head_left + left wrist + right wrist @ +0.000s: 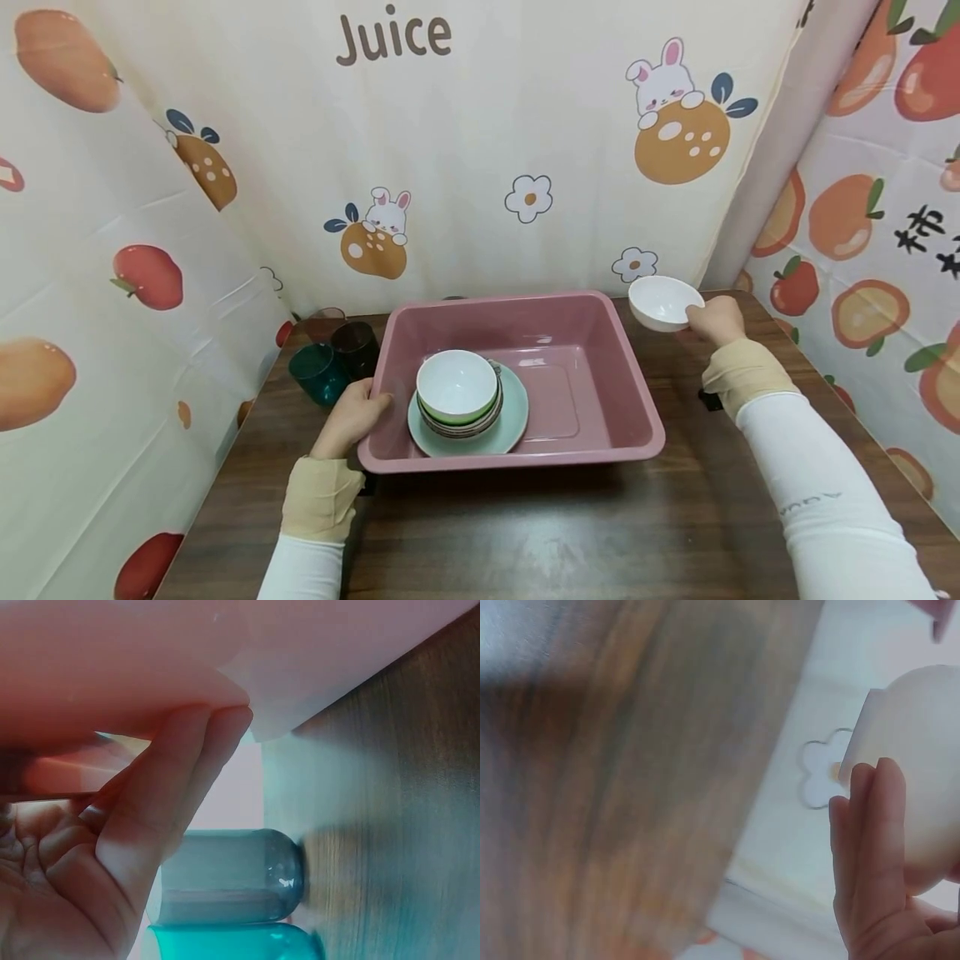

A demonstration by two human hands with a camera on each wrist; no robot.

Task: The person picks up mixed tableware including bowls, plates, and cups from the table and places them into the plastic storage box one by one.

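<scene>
Head view, left hand (351,420): gripped tub (555,400), likely for steadiness.
Right hand (717,322): pinched white bowl (662,302) edgewise.
Bowl stack (456,387): sat nested, probably saving room.

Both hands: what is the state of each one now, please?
Left hand: gripping the tub at its side.
Right hand: holding a white bowl by its edge.

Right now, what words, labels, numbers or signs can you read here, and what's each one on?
"Juice": back curtain.
"柿": right-hand curtain; the character below it is cut off by the picture's edge.
Possibly "AQUA": right white sleeve, too faint to be sure.
Dark marks at the top, right of centre: cut off, unreadable.
Pink basin and held white bowl: no text visible.
</scene>
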